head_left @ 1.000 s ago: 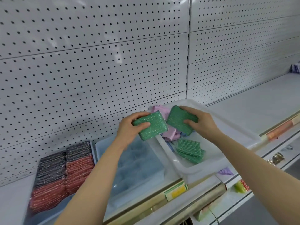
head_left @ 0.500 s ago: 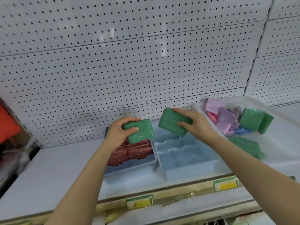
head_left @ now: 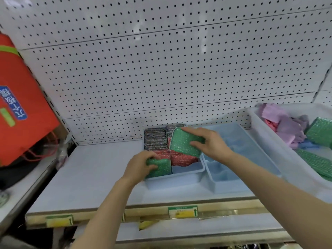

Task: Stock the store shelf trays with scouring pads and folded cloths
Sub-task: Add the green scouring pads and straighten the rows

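Observation:
My left hand [head_left: 139, 166] grips a green scouring pad [head_left: 160, 168] standing on edge in the front left slot of the pale blue divided tray [head_left: 172, 182]. Dark grey pads [head_left: 154, 139] fill the tray's back rows and red pads [head_left: 183, 158] the middle. My right hand [head_left: 208, 142] holds a second green scouring pad [head_left: 184, 141] tilted just above the red and grey pads. To the right, a white bin [head_left: 269, 139] holds pink and purple folded cloths [head_left: 285, 126] and more green pads [head_left: 319, 132].
A second pale blue divided tray [head_left: 231, 159] sits between the filled tray and the white bin. The shelf [head_left: 93, 173] runs out to the left, backed by white pegboard [head_left: 161, 69]. A red bag [head_left: 19, 105] hangs at far left. Price labels [head_left: 182, 211] line the shelf's front edge.
Both hands carried green pads from the white bin leftward to the filled tray. The left pad has dropped into the front left slot; the right pad now hovers over the red pads.

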{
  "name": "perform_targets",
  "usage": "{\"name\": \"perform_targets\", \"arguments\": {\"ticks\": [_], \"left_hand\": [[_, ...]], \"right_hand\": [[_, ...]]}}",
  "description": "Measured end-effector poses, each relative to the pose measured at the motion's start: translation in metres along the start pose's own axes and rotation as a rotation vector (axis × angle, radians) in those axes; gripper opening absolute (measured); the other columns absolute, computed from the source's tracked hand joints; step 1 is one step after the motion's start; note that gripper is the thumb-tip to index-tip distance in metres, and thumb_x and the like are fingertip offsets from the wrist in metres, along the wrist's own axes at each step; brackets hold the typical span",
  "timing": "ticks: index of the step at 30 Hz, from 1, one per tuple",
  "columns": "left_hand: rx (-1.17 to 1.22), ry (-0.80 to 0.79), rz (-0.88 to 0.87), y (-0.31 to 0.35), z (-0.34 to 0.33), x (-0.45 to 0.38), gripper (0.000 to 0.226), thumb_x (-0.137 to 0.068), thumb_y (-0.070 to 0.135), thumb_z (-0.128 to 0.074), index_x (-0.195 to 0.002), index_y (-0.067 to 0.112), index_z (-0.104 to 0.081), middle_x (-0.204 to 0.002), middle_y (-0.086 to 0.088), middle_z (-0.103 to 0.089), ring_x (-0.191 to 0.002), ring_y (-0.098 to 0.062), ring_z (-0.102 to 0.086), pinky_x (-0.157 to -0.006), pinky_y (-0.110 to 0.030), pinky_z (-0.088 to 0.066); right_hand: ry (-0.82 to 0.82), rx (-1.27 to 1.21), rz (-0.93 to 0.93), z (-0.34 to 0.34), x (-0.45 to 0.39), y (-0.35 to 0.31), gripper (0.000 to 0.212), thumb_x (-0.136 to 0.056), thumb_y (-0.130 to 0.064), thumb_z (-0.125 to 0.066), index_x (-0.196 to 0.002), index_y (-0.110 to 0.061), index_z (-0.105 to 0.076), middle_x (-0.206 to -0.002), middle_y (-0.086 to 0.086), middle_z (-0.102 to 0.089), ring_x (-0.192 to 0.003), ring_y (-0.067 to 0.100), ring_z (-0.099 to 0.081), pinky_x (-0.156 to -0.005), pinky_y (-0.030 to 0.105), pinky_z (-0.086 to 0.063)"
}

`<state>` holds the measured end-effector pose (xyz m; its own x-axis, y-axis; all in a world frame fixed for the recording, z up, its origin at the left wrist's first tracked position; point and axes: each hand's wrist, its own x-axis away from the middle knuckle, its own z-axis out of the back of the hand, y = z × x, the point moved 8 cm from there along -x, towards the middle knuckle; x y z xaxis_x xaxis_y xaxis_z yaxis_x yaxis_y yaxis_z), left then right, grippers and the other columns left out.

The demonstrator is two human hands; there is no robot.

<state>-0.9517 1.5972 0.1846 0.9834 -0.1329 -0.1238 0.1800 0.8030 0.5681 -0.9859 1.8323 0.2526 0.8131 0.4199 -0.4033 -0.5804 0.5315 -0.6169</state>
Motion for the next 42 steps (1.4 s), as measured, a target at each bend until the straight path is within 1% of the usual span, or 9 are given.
{"name": "perform_targets", "arguments": {"ticks": [6,13,18,20,22,26,32,36,42], "left_hand": [[-0.173,0.282,-0.075,-0.003,-0.005,0.017,0.055,-0.078,0.028,-0.079,-0.129,0.029,-0.060,-0.135,0.006,-0.051,-0.121,-0.019,-0.041,-0.103,-0.033,-0.039],[0.881,0.489,0.275,-0.037,0.011,0.043,0.035,-0.104,0.017,-0.038,-0.134,0.024,-0.054,-0.136,0.007,-0.056,-0.125,-0.005,-0.051,-0.113,-0.036,-0.036],[0.358,0.238,0.019,-0.003,0.014,0.035,0.059,-0.087,0.018,-0.050,-0.144,0.033,-0.043,-0.149,0.019,-0.039,-0.136,0.005,-0.033,-0.110,-0.020,-0.030],[-0.025,0.114,-0.064,0.006,-0.004,0.029,0.066,-0.090,0.017,-0.050,-0.151,0.031,-0.029,-0.158,0.019,-0.019,-0.145,0.002,-0.014,-0.116,-0.022,-0.020],[-0.187,0.035,-0.075,0.007,-0.018,0.022,0.060,-0.100,0.028,-0.038,-0.155,0.026,-0.015,-0.161,0.015,-0.005,-0.148,-0.002,0.002,-0.121,-0.025,-0.008],[-0.236,-0.156,0.069,-0.008,-0.038,0.017,0.060,-0.102,0.050,-0.020,-0.155,0.026,-0.004,-0.161,0.014,0.009,-0.147,-0.006,0.015,-0.122,-0.032,-0.009],[-0.554,-0.335,0.102,-0.007,-0.035,0.012,0.069,-0.099,0.058,-0.027,-0.155,0.030,0.002,-0.162,0.010,0.009,-0.149,-0.015,0.007,-0.119,-0.041,-0.013],[-0.663,-0.396,0.090,-0.008,-0.038,0.004,0.073,-0.102,0.040,-0.035,-0.153,0.023,0.015,-0.160,0.002,0.020,-0.148,-0.019,0.016,-0.121,-0.038,-0.001],[-0.829,-0.483,0.134,0.043,-0.029,-0.021,0.074,-0.100,0.030,-0.041,-0.155,0.020,0.007,-0.161,-0.003,0.018,-0.150,-0.026,0.008,-0.121,-0.045,-0.006]], "right_hand": [[-0.069,-0.010,0.051,-0.033,0.003,-0.016,0.059,-0.084,-0.013,-0.069,-0.134,-0.041,-0.051,-0.124,-0.011,-0.062,-0.111,0.006,-0.056,-0.098,0.032,-0.046],[-0.268,0.195,0.189,-0.099,-0.002,-0.053,0.061,-0.081,-0.017,-0.070,-0.134,-0.042,-0.050,-0.117,-0.009,-0.066,-0.102,0.016,-0.062,-0.084,0.031,-0.050],[-0.247,0.352,0.205,-0.140,0.000,-0.049,0.044,-0.082,-0.023,-0.065,-0.125,-0.031,-0.061,-0.106,-0.002,-0.067,-0.099,0.024,-0.057,-0.074,0.039,-0.051],[-0.159,0.423,0.184,-0.142,0.006,-0.040,0.041,-0.088,-0.037,-0.056,-0.128,-0.027,-0.058,-0.123,0.003,-0.058,-0.113,0.027,-0.047,-0.091,0.045,-0.048],[-0.184,0.501,0.137,-0.149,0.016,-0.029,0.054,-0.099,-0.046,-0.032,-0.144,-0.017,-0.038,-0.153,0.011,-0.029,-0.142,0.031,-0.023,-0.116,0.048,-0.025],[-0.336,0.591,0.115,-0.157,0.025,-0.024,0.081,-0.089,-0.052,0.016,-0.152,-0.005,-0.005,-0.160,0.014,-0.001,-0.147,0.027,0.006,-0.120,0.044,0.003],[-0.425,0.586,0.095,-0.156,0.036,-0.024,0.082,-0.085,-0.058,0.011,-0.152,-0.010,0.008,-0.160,0.007,0.012,-0.146,0.018,0.018,-0.119,0.036,0.011],[-0.442,0.520,0.038,-0.149,0.033,-0.028,0.088,-0.082,-0.064,0.009,-0.152,-0.012,0.004,-0.161,0.004,0.009,-0.146,0.015,0.017,-0.120,0.036,0.010],[0.029,0.460,-0.068,-0.035,0.045,-0.003,0.070,-0.098,-0.054,-0.019,-0.144,-0.004,-0.037,-0.151,0.014,-0.036,-0.143,0.028,-0.027,-0.119,0.042,-0.014]]}}
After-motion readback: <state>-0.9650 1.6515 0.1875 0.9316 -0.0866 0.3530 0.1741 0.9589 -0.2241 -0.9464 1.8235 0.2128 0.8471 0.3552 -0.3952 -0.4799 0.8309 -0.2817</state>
